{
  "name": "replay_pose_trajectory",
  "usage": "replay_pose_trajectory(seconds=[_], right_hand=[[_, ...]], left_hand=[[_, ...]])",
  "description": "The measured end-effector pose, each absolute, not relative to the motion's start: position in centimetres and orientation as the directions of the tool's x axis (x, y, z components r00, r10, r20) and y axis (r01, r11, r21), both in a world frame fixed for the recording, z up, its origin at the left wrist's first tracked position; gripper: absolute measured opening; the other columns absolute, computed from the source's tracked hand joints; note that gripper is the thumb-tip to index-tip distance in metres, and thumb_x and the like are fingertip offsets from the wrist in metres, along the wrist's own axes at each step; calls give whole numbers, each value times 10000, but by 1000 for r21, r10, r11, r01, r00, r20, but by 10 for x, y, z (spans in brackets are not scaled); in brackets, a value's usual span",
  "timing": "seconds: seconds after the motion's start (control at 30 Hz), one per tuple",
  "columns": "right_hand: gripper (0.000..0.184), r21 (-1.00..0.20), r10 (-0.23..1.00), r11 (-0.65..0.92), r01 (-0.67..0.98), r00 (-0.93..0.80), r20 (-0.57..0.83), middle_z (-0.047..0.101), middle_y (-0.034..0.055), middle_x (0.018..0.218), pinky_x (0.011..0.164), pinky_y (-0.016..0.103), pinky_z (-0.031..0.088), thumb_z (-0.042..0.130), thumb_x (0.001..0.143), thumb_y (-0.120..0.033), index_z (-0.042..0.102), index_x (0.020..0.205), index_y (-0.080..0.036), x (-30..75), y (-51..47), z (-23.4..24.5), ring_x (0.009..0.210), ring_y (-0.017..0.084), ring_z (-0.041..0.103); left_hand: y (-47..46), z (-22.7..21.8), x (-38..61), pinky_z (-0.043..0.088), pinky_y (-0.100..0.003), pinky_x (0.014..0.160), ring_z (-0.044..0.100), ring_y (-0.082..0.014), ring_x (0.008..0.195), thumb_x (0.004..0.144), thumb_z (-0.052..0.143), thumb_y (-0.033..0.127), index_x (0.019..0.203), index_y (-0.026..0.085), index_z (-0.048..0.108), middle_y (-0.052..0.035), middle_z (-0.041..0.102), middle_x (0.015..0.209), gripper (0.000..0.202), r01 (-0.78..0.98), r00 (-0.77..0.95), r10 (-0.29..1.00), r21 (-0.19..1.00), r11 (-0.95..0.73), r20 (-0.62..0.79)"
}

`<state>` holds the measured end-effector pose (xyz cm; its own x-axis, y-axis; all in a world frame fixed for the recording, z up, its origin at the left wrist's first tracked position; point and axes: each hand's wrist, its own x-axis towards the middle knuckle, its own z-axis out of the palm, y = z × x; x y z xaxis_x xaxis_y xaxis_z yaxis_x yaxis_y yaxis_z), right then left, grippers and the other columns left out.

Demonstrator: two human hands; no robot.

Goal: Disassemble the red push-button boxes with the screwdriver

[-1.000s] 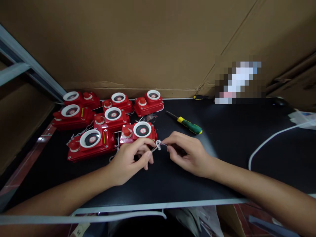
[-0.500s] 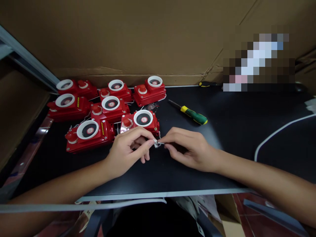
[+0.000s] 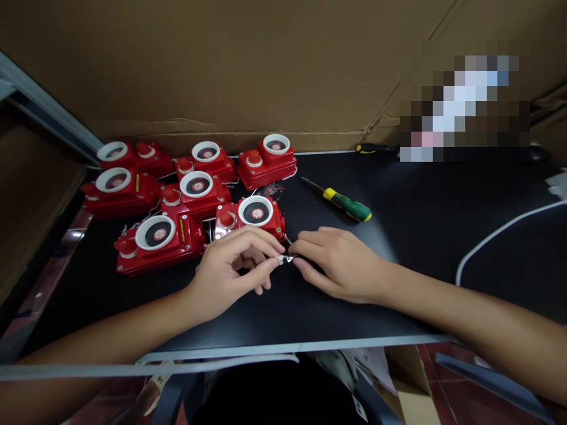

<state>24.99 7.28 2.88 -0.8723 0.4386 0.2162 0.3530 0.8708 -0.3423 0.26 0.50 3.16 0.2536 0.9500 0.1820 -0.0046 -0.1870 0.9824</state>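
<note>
Your left hand (image 3: 234, 262) and right hand (image 3: 339, 262) pinch a small whitish piece (image 3: 281, 260) between them, near one red unit (image 3: 256, 212); finer detail unclear.

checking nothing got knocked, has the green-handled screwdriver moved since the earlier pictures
No: against the rear-right red box, the green-handled screwdriver lies as before, its tip toward that box; only the view shifted.

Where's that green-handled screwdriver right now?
In the head view, the green-handled screwdriver lies on the black tabletop, just beyond the right hand and to the right of the red boxes.
</note>
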Motion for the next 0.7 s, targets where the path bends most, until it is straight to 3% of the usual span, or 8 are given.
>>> replay_pose_trajectory(seconds=[0.1, 0.17, 0.23, 0.37, 0.6, 0.7], right_hand=[[263, -311, 432, 891, 331, -828, 358, 729, 150, 1067, 782, 438, 558, 529, 1083, -258, 753, 1118, -125, 250, 73, 30, 894, 273, 695], [268, -384, 452, 877, 288, -766, 457, 701, 184, 1161, 843, 455, 602, 610, 1037, -265, 732, 1216, -106, 250, 72, 30, 1009, 295, 693], [275, -508, 469, 839, 196, -733, 492, 680, 161, 1159, 819, 390, 627, 690, 1026, -262, 707, 1259, -117, 248, 69, 30, 993, 246, 681], [103, -651, 477, 757, 49, -722, 501, 699, 78, 1073, 700, 251, 587, 722, 1069, -182, 695, 1169, -175, 243, 64, 28, 840, 134, 644], [35, -637, 486, 769, 42, -687, 540, 689, 66, 993, 688, 240, 570, 695, 1072, -131, 681, 1065, -162, 240, 64, 29, 831, 128, 627], [50, -637, 489, 769, 46, -685, 540, 677, 64, 985, 677, 245, 563, 686, 1069, -129, 671, 1046, -171, 240, 64, 29, 822, 131, 622]], left_hand=[[4, 33, 4, 628, -175, 512, 747, -96, 589, 999, 770, 157, 974, 150, 745, -46, 790, 960, 36, 12, 254, 956, 988, -152, 144], [4, 34, 4, 607, -163, 506, 731, -102, 552, 994, 772, 153, 977, 153, 751, -3, 763, 769, 26, 46, 256, 961, 992, -116, 101], [4, 35, 4, 593, -157, 505, 713, -101, 522, 984, 782, 157, 974, 153, 761, 22, 734, 667, 24, 78, 256, 964, 992, -99, 76], [2, 36, 3, 590, -171, 497, 710, -107, 520, 967, 801, 172, 944, 149, 776, 9, 744, 678, 42, 113, 255, 965, 989, -98, 67], [3, 33, 3, 611, -172, 515, 722, -109, 567, 1002, 781, 182, 965, 155, 753, 14, 720, 721, 53, 37, 275, 959, 996, -82, 69], [3, 31, 4, 642, -179, 557, 744, -99, 620, 1023, 769, 180, 969, 158, 730, -2, 739, 858, 70, -59, 291, 954, 996, -64, 78]])
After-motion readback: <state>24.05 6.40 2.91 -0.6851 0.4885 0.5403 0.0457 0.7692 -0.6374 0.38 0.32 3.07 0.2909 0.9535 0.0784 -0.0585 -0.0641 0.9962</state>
